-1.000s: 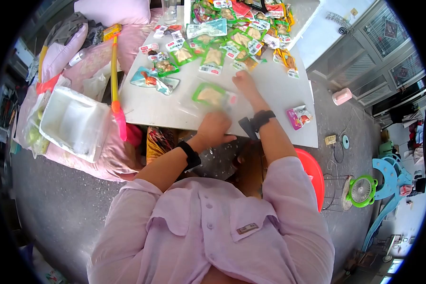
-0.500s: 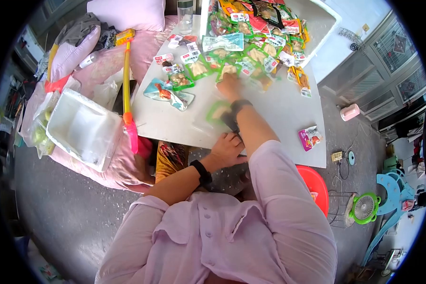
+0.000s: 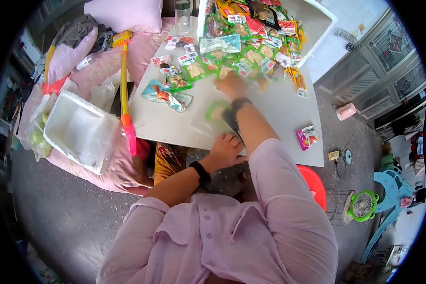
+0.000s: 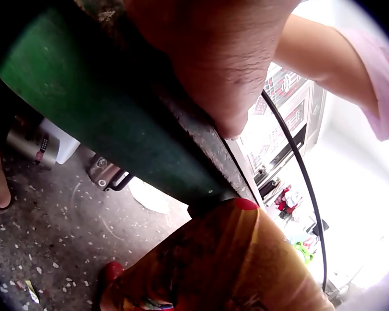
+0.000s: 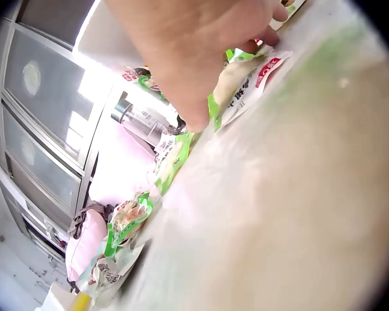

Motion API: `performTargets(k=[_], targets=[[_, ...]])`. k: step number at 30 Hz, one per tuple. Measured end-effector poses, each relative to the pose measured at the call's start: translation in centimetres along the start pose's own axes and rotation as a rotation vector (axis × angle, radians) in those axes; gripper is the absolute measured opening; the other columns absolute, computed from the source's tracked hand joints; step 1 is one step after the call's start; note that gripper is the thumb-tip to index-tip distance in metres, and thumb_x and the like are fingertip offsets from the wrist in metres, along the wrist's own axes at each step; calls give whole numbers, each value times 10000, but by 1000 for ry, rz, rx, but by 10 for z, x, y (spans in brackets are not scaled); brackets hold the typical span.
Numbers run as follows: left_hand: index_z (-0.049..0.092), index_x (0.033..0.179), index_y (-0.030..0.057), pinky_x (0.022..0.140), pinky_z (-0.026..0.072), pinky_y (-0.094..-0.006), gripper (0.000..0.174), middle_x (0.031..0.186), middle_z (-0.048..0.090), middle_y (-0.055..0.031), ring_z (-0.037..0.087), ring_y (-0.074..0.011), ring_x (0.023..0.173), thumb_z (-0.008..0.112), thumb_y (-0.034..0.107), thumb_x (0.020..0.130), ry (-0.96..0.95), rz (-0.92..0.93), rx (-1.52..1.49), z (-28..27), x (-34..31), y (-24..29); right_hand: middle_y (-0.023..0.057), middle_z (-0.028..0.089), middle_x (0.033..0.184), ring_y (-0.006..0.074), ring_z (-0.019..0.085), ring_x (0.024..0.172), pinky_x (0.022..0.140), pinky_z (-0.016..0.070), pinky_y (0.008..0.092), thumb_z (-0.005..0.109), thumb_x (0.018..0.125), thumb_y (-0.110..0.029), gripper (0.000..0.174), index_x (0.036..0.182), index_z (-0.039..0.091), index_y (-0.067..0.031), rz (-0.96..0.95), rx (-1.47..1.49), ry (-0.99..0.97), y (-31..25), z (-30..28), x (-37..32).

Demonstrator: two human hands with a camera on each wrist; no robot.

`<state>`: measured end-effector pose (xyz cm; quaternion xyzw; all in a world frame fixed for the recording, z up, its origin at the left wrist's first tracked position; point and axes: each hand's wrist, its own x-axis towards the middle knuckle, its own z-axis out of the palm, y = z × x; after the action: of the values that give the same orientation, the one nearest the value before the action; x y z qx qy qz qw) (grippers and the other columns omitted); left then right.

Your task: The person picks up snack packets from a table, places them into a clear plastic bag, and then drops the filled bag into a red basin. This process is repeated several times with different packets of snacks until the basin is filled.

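My right hand reaches over the table to a green-edged food packet at the front of the pile. In the right wrist view, thumb and fingers close around this packet, its white label showing below them. A second green-edged packet, blurred, lies nearer me, partly behind the right wrist strap. At the table's front edge rests my left hand, fingers loosely bent and holding nothing. The left wrist view shows that hand on the table's edge, its fingers out of sight.
A white foam box full of packets stands at the back. Several packets lie left of the pile, among them a blue one. One purple packet lies at the right. A glass bottle stands behind; another foam box sits left.
My right hand has swung forward and left to the packet at the pile's front edge. The left hand has stayed by the table edge. The last half second shows little movement.
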<state>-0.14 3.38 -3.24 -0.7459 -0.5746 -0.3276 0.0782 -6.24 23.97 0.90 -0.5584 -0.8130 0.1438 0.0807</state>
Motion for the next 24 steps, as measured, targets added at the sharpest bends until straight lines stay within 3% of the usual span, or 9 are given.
performTargets(k=[4,6,9,12,15,19,24], targets=[[575,783,67,728,347,-360,366,852,499,-58,431,-248,865,604,388,608,-46,10,28,2,-1,-3,155,402,1150,321,386,1071,822,337,484,590,635,-406,573,1096,432,-105,-148,-32,25,-6,16,-1],[579,803,79,729,349,-359,364,854,487,-61,431,-245,869,609,369,585,-23,16,3,0,-2,-2,132,413,1133,321,374,1078,819,337,489,588,646,-338,521,1092,436,-115,-265,3,24,3,20,2],[581,816,85,736,351,-360,373,854,483,-62,430,-245,875,610,380,588,-6,19,-13,-1,0,-1,120,415,1119,327,401,1050,809,360,469,565,648,-230,471,1084,438,-105,-264,-3,16,11,12,-2],[580,818,84,744,353,-363,389,858,486,-62,431,-249,880,605,411,607,-11,13,11,0,-2,-2,139,431,1089,319,441,1007,804,388,409,545,638,-183,403,1025,479,-90,-315,15,59,23,11,-7],[579,826,81,753,353,-364,405,868,490,-67,432,-251,890,600,427,617,-34,2,9,1,-4,-2,152,462,1026,310,472,960,793,404,350,545,623,-166,340,948,519,-68,-361,56,-16,44,2,-9],[578,824,81,751,355,-363,406,855,492,-68,442,-249,878,600,432,620,-18,4,-22,-2,-3,-1,150,483,983,306,490,920,775,416,355,572,589,-150,317,888,537,-52,-515,150,160,68,-34,-44],[557,753,82,711,362,-370,338,807,495,-76,456,-261,829,594,401,646,-179,-74,-36,-15,4,1,137,483,1002,312,502,878,736,432,373,597,553,-108,345,886,530,-53,-705,195,352,116,-63,-114]])
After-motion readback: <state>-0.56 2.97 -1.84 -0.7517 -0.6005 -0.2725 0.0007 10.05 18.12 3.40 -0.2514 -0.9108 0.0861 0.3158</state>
